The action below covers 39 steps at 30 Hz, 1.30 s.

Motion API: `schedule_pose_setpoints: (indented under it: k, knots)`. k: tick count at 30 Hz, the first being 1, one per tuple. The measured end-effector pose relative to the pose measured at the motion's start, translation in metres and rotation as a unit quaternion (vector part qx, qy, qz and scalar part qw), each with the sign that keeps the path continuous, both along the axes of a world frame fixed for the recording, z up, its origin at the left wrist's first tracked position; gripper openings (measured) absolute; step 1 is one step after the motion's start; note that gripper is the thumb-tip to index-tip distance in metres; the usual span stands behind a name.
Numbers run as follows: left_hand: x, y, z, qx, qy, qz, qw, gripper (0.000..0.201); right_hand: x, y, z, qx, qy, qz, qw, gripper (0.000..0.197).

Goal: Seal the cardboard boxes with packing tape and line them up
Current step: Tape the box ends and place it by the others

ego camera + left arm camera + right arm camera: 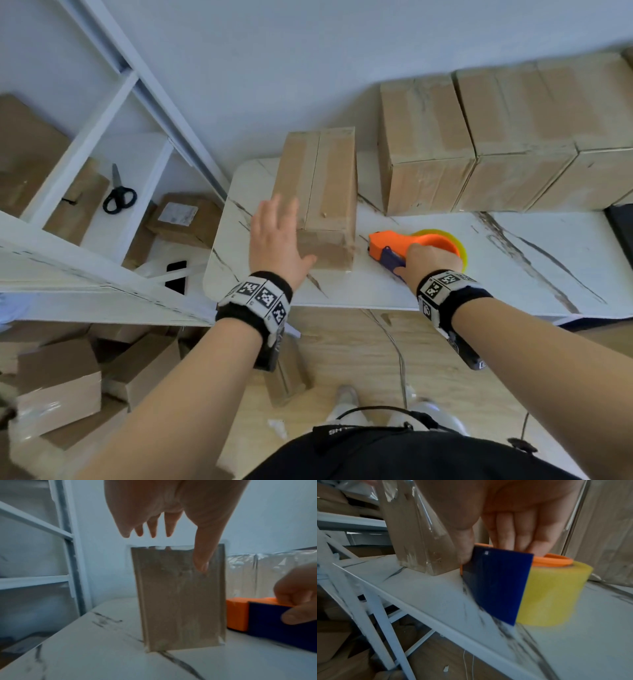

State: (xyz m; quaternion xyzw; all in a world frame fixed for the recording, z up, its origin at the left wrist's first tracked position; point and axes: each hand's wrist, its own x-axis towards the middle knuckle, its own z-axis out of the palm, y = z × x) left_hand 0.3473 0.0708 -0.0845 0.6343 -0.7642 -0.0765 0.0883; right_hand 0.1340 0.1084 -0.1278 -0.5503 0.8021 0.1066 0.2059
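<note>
A small taped cardboard box [318,192] stands on the white marble table [445,291], its near face [178,601] towards me. My left hand [284,233] is open at the box's near left corner, fingers straight. Its thumb [204,559] lies over the near face; I cannot tell whether it touches. Just right of the box, my right hand [428,260] grips the orange tape dispenser [387,243] as it rests on the table. Its blue plate [496,585] and yellow tape roll [556,595] fill the right wrist view. Three larger taped boxes [424,144] stand in a row at the back right.
A white shelf rack [102,144] stands left of the table, with black scissors [118,195] and cartons on it. Several loose cartons [58,387] lie on the floor at lower left. A black phone [176,274] rests below the table's left end. A cable [400,359] runs over the wooden floor.
</note>
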Motion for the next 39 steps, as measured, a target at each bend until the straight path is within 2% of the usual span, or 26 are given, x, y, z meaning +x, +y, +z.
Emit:
schedule_pose_setpoints:
  k: [2,4,6,9,11,13,15,17,19,25,30,35,37,39]
  knots:
    - [0.015,-0.004,-0.003,0.056,0.036,0.068,0.995,0.105,0.005,0.003,0.002,-0.037,0.030,-0.001,0.999,0.034]
    - [0.025,-0.010,-0.008,0.114,0.096,0.102,0.984,0.106,0.016,0.003,0.005,-0.109,0.048,0.030,0.992,0.036]
    - [0.032,-0.015,-0.015,0.138,0.137,0.095,0.976,0.101,0.032,0.000,0.010,-0.148,-0.019,0.063,0.987,0.032]
    - [0.036,-0.017,-0.024,0.138,0.158,0.065,0.976,0.087,0.057,-0.007,0.012,-0.128,-0.142,0.065,0.979,0.035]
    - [0.039,-0.020,-0.028,0.138,0.182,0.063,0.972,0.076,0.067,-0.010,0.011,-0.113,-0.207,0.018,0.972,0.038]
    - [0.043,-0.023,-0.028,0.145,0.209,0.056,0.966,0.067,0.069,-0.012,0.009,-0.112,-0.287,-0.052,0.950,0.037]
    - [0.048,-0.022,-0.025,0.159,0.229,0.038,0.960,0.061,0.067,-0.011,0.009,-0.127,-0.319,-0.095,0.934,0.034]
    - [0.053,-0.019,-0.021,0.180,0.231,0.025,0.956,0.060,0.065,-0.012,0.009,-0.146,-0.314,-0.115,0.931,0.031]
    - [0.057,-0.015,-0.017,0.180,0.208,0.002,0.961,0.056,0.064,-0.011,0.012,-0.159,-0.275,-0.117,0.941,0.028]
    - [0.062,-0.014,-0.014,0.090,0.155,-0.016,0.984,0.026,0.067,-0.007,0.028,-0.179,-0.163,-0.046,0.969,0.025]
    - [0.061,-0.015,-0.010,0.089,0.147,-0.027,0.985,0.014,0.069,-0.006,0.034,-0.164,-0.136,-0.028,0.977,0.024]
    - [0.066,-0.020,-0.012,0.082,0.141,-0.035,0.986,0.016,0.066,-0.003,0.040,-0.173,-0.144,-0.009,0.974,0.028]
    - [0.068,-0.019,-0.010,0.072,0.170,-0.030,0.982,0.036,0.063,-0.002,0.039,-0.206,-0.167,-0.015,0.964,0.030]
    - [0.068,-0.017,-0.006,0.057,0.189,-0.036,0.980,0.044,0.063,-0.001,0.040,-0.229,-0.179,-0.021,0.957,0.028]
